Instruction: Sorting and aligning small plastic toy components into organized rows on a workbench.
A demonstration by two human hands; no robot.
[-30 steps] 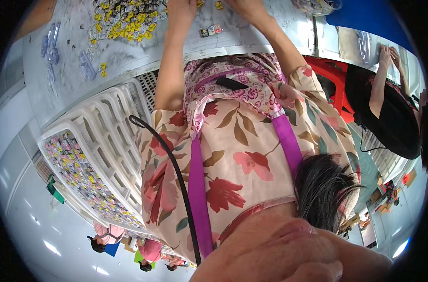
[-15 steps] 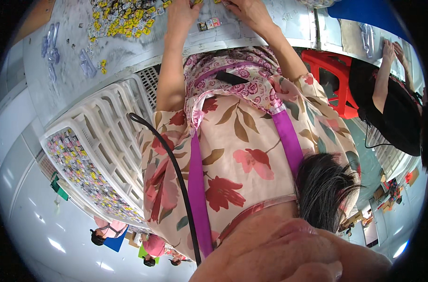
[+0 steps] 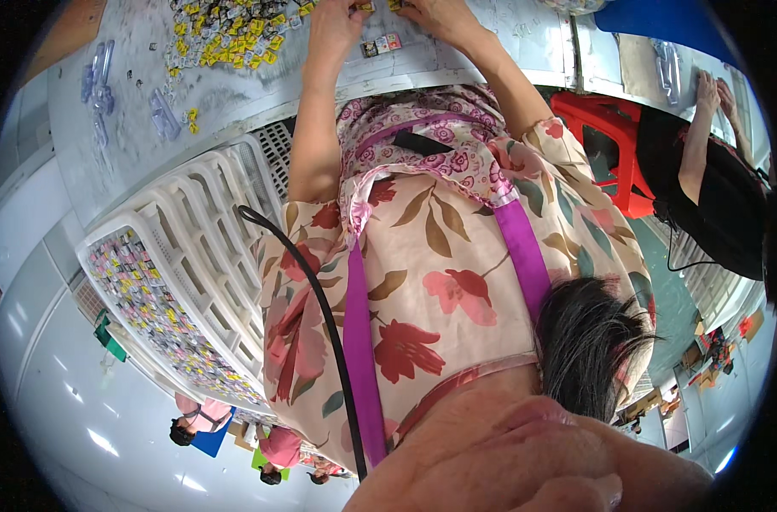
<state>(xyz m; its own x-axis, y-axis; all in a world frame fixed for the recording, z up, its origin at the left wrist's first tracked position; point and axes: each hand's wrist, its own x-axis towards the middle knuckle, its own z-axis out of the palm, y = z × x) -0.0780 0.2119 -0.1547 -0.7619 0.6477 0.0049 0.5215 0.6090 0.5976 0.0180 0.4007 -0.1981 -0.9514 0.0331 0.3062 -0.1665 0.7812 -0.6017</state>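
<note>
At the top edge of the view, my left hand (image 3: 337,24) is closed in a pinch on a small yellow square piece (image 3: 367,7). My right hand (image 3: 444,19), just across from it, pinches another small yellow piece (image 3: 394,4). The very tips of the fingers are partly cut off by the frame edge. Between my wrists, on the grey worktable (image 3: 295,96), lies a short row of small black, white and pink pieces (image 3: 381,44), touched by neither hand. A heap of small yellow, black and clear pieces (image 3: 243,36) spreads left of my left hand.
Clear plastic strips (image 3: 163,116) and a few loose yellow pieces (image 3: 191,119) lie at the table's left. Below stand stacked white crates (image 3: 179,247), the outer one filled with small coloured pieces. A red stool (image 3: 606,154) and a co-worker's hands (image 3: 714,92) are at right.
My right hand has shifted slightly left, nearer my left hand. The whole view has moved a little; the row of pieces stays between my wrists.
</note>
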